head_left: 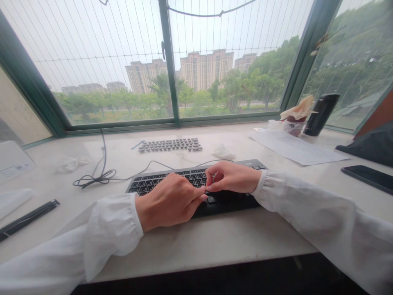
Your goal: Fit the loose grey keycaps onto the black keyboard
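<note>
Both hands met over the middle of a dark keyboard (196, 188), whose long axis ran left to right across the pale sill (215, 241). The right hand (231, 177) pinched something small, too hidden to identify, just above the keys; the left hand (170, 200), loosely curled, touched it fingertip to fingertip.

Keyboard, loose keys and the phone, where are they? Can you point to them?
keyboard (153, 183): head view, on the rows of keys left of the hands.
loose keycaps (170, 144): head view, middle of the rows laid out near the window.
phone (368, 177): head view, on its dark screen, far right of the desk.
</note>
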`<state>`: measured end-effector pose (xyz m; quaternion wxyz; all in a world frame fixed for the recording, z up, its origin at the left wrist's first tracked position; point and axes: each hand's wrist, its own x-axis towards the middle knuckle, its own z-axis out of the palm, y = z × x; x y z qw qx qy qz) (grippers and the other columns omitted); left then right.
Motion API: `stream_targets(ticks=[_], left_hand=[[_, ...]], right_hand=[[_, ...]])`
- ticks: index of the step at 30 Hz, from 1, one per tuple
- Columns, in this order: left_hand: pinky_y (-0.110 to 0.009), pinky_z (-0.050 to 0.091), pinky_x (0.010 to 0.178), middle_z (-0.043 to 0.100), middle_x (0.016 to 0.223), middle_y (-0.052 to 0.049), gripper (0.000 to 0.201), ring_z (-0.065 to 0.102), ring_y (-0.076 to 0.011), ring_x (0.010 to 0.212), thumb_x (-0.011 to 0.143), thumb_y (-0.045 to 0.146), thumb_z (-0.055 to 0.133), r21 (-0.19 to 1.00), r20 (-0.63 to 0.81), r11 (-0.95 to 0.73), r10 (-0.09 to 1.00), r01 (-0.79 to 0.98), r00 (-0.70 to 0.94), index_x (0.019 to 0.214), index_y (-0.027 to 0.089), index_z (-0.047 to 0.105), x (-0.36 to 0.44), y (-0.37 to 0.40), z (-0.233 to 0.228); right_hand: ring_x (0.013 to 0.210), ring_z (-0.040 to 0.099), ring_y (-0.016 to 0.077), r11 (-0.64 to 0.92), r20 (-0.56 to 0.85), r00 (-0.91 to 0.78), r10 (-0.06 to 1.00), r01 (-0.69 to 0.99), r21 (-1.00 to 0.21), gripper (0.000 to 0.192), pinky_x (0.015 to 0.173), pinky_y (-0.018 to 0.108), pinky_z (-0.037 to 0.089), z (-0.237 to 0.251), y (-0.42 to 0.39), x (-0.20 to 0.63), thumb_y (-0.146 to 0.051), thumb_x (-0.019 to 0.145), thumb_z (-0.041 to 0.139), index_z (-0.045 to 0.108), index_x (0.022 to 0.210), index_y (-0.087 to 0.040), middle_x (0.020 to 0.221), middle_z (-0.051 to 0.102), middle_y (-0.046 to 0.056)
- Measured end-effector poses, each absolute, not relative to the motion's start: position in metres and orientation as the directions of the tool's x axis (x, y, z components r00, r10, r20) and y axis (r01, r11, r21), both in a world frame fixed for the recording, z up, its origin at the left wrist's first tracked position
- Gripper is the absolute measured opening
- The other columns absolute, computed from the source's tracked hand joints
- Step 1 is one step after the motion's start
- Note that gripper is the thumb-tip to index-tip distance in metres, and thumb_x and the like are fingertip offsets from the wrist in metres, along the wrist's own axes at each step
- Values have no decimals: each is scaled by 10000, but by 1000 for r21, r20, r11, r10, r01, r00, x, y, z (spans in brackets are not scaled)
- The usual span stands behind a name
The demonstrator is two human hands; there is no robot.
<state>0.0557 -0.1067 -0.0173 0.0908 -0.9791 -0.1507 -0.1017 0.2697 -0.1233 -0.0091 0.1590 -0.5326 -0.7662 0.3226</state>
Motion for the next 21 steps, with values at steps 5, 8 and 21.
stream_targets(ticks=[5, 8, 21], left_hand=[[-260, 234, 470, 605, 525, -1, 333, 514, -108, 440, 953, 269, 409, -104, 248, -955, 244, 276, 937, 697, 176, 601, 55, -103, -17], [-253, 237, 469, 603, 516, 1, 341, 513, -101, 440, 952, 269, 420, -75, 259, -961, 239, 266, 936, 678, 176, 600, 55, -100, -17], [-292, 214, 419, 581, 505, -12, 341, 477, -142, 389, 975, 281, 338, -248, 217, -940, 180, 233, 959, 913, 154, 648, 55, -108, -18]], right_hand=[[610, 501, 116, 231, -117, -387, 915, 738, -634, 166, 547, 222, 328, -8, -121, 270, -321, 738, 660, 654, 774, -159, 627, 596, -10], [599, 484, 113, 229, -142, -385, 912, 765, -602, 179, 532, 221, 309, -5, -120, 270, -338, 732, 670, 658, 782, -166, 618, 589, -16], [568, 469, 98, 260, -87, -408, 909, 717, -647, 149, 531, 215, 338, -9, -126, 269, -306, 744, 659, 633, 752, -159, 608, 570, -23]])
